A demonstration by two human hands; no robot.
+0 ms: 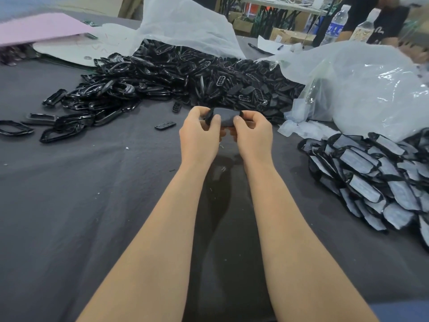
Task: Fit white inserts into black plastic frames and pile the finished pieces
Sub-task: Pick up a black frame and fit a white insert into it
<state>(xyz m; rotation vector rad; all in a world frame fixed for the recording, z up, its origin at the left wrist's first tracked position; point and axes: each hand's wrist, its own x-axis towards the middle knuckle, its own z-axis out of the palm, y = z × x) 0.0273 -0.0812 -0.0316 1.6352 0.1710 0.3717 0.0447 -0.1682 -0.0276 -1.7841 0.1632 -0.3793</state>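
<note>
We note left hand (199,133) and right hand (251,133), grips curled, pinching one grey-filled black plastic frame (226,116) above grey cloth worktop (92,182).

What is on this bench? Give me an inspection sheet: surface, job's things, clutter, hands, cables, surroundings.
Surface: dark grey cloth, a few white specks on it.
Job's things: frames heaped at far centre, strays spread to the left; finished pile at right; one piece in the hands.
Clutter: plastic bags behind the heaps; pink sheet at far left.
Hands: left hand and right hand each pinch an end of the piece above the cloth.
Cables: nothing seen.
Surroundings: bottles and another person at far right.
</note>
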